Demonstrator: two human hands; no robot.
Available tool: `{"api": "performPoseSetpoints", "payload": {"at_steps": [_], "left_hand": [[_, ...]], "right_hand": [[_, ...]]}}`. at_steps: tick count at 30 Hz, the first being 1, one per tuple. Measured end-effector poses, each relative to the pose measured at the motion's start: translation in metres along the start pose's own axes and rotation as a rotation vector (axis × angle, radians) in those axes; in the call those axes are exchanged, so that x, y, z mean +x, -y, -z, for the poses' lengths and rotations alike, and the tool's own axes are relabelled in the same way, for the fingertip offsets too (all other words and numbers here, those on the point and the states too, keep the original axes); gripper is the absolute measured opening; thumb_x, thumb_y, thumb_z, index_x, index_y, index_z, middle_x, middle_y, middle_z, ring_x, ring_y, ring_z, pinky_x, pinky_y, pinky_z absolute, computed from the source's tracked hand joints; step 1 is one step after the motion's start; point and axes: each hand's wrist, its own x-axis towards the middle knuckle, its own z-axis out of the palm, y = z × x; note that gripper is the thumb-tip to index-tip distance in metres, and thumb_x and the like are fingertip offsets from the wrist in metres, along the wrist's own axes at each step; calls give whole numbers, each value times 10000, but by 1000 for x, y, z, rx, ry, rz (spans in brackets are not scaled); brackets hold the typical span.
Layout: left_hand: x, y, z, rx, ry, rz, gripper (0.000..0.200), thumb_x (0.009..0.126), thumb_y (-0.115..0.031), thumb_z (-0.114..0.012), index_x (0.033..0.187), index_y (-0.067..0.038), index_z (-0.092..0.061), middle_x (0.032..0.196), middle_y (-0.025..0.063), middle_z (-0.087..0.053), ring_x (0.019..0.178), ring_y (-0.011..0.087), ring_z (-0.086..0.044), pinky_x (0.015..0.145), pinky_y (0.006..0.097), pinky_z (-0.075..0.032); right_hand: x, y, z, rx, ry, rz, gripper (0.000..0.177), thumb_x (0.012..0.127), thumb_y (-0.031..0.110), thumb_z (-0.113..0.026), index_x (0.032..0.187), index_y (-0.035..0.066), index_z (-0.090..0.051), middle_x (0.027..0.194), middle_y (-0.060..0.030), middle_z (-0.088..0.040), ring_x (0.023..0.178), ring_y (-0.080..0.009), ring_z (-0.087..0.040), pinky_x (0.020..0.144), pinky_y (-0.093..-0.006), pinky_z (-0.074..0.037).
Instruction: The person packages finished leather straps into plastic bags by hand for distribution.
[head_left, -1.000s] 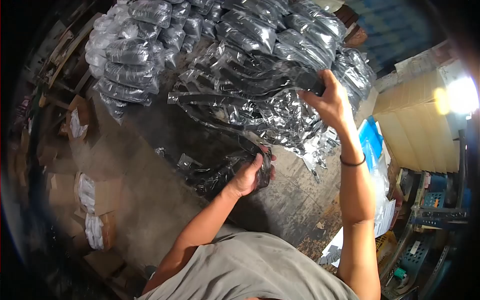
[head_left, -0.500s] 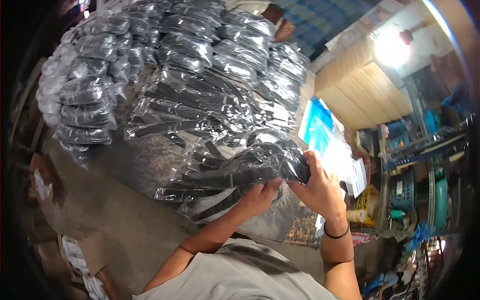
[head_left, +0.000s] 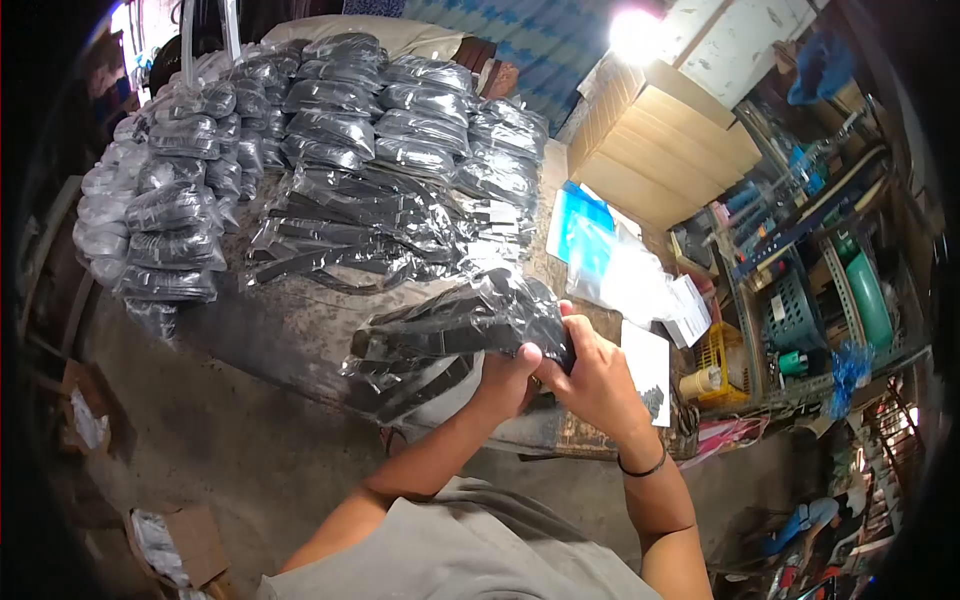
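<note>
A bundle of black straps in clear plastic bags (head_left: 470,318) is held up above the near edge of the worktable (head_left: 300,340). My left hand (head_left: 508,385) grips its underside from below, thumb pressed up against the plastic. At the right end of the bundle, my right hand (head_left: 595,375) is closed around it, with a dark band on the wrist. The bundle's left ends fan out and hang loose. Beyond it, more bagged black straps (head_left: 350,225) lie spread on the table. What exactly the straps belong to cannot be made out.
Stacked plastic-wrapped black packs (head_left: 175,215) line the table's left and back. On the right lie blue and clear plastic bags (head_left: 590,240), a white sheet (head_left: 647,370) and a cardboard box (head_left: 660,150). A shelf with a green basket (head_left: 795,310) and a yellow crate (head_left: 722,360) stands further right.
The bundle has been drawn together and lifted apart from the straps on the table. Both hands have come closer together, and the view has shifted to the right.
</note>
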Motion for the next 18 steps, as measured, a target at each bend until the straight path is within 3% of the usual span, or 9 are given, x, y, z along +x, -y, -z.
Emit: {"api": "performPoseSetpoints", "payload": {"at_steps": [2,3,6,9,12,16,18], "left_hand": [[-14,11,-7,1,32,27,766,792,-516,-649,1300,-18,-365,1271,163,-497,1147,248,-521,968,394,-446],[-20,15,-10,15,39,25,766,792,-516,-649,1300,-18,-365,1271,163,-497,1147,248,-521,968,394,-446],[-37,18,-26,-120,169,235,747,786,-545,-633,1250,9,-445,1223,171,-534,1127,257,-535,951,395,-456],[-53,13,-50,-31,123,210,711,798,-518,-633,1247,4,-455,1205,151,-548,1118,238,-539,946,380,-460],[-64,18,-57,-18,63,214,644,821,-464,-636,1244,-8,-467,1194,111,-562,1080,202,-554,921,354,-468],[-59,25,-60,19,60,221,605,831,-427,-645,1241,-15,-477,1193,106,-564,1060,188,-559,898,339,-469],[-56,27,-58,-20,102,224,576,841,-407,-641,1234,-16,-484,1194,111,-563,1062,191,-559,901,341,-467]], "right_hand": [[-23,-14,0,-91,-191,225,553,732,341,-744,1090,-13,-516,882,-219,-624,796,-367,-631,667,-408,-495],[-35,-13,5,-81,-202,230,553,732,341,-744,1090,-13,-516,882,-219,-624,796,-367,-631,667,-408,-495],[-69,-9,22,-147,-170,151,562,711,401,-747,1045,-18,-578,933,-203,-632,790,-347,-636,666,-400,-500],[-94,-5,36,-187,-116,61,576,698,441,-741,1004,-28,-605,914,-172,-625,770,-328,-627,656,-391,-495],[-109,1,45,-303,-230,76,557,738,455,-699,991,-31,-595,831,-134,-572,763,-322,-619,652,-392,-503],[-116,-2,40,-323,-308,14,503,755,434,-694,936,-25,-595,822,-141,-575,747,-333,-617,625,-399,-499],[-114,3,39,-330,-247,-83,454,762,415,-692,864,-18,-595,790,-161,-576,711,-345,-612,609,-410,-495]]}}
